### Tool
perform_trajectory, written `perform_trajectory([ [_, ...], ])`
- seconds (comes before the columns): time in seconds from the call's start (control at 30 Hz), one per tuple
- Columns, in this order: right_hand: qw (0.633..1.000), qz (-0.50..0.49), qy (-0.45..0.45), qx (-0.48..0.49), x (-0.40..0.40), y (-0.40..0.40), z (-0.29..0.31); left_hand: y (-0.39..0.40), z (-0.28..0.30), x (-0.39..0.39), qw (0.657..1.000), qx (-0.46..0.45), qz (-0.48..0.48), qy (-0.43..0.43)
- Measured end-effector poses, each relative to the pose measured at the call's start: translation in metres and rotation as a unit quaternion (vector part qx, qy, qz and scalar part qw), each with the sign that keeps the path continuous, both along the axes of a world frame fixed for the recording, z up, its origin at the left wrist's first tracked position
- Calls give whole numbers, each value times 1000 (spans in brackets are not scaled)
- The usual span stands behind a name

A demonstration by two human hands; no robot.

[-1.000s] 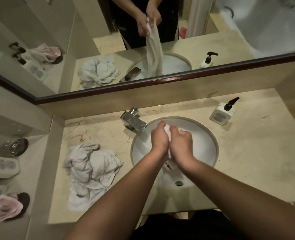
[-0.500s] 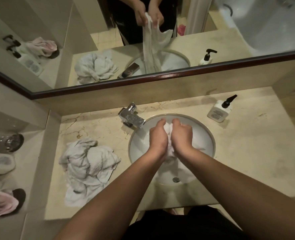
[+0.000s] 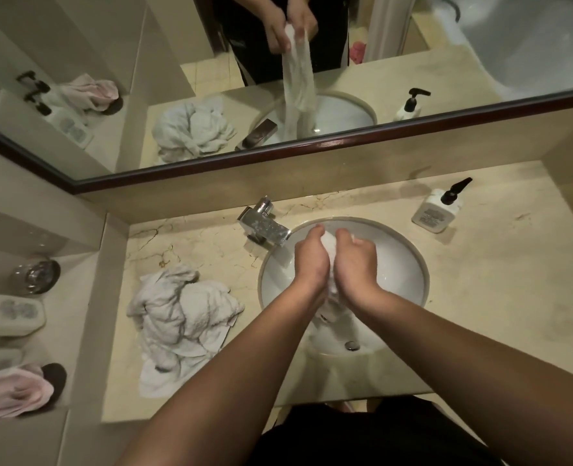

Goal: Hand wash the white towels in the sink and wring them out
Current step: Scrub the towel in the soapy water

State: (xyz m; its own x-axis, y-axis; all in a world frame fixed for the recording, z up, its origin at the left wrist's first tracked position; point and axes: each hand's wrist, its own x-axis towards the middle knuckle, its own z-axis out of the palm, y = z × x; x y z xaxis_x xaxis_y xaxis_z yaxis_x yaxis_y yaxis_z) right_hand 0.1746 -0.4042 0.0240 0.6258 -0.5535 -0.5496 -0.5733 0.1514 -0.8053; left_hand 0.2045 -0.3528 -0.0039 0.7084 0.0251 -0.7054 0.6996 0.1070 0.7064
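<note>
Over the round white sink [image 3: 409,264], my left hand [image 3: 312,260] and my right hand [image 3: 357,262] grip one white towel [image 3: 329,242] between them, side by side. A bunched bit of it shows above my thumbs, and the rest hangs down into the basin under my wrists. The mirror shows the towel hanging long from both fists. A heap of crumpled white towels [image 3: 181,317] lies on the marble counter to the left of the sink.
A chrome faucet [image 3: 265,227] stands at the sink's back left, no water visibly running. A white pump bottle [image 3: 438,210] sits at the back right. On the left ledge are a glass [image 3: 36,275], a white bottle [image 3: 9,314] and a pink cloth [image 3: 9,388].
My hands have stayed together on the towel over the sink, with the grip shifting slightly. In the mirror the hanging towel has drawn in from a spread shape to a narrow strip.
</note>
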Motion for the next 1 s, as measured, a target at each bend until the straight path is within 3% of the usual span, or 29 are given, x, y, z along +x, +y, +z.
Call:
perform_trajectory([
  [0.1,999,50,-10,-2,-7,11,3,7,-3,4,1000,5,23,8],
  [0.27,1000,-26,9,13,13,-16,-7,-8,-4,-6,1000,-10,-13,-9],
  [0.43,998,58,-15,-2,-10,5,5,2,-7,5,1000,-13,17,12],
  [0.6,1000,-23,14,-5,15,-22,-6,-14,-4,-4,1000,-11,-21,-7],
  [0.8,997,75,-16,-25,-4,-1,7,-3,-9,10,1000,-7,17,12],
  [1.0,998,33,-4,-49,13,-18,0,-15,-9,5,1000,-22,16,1],
])
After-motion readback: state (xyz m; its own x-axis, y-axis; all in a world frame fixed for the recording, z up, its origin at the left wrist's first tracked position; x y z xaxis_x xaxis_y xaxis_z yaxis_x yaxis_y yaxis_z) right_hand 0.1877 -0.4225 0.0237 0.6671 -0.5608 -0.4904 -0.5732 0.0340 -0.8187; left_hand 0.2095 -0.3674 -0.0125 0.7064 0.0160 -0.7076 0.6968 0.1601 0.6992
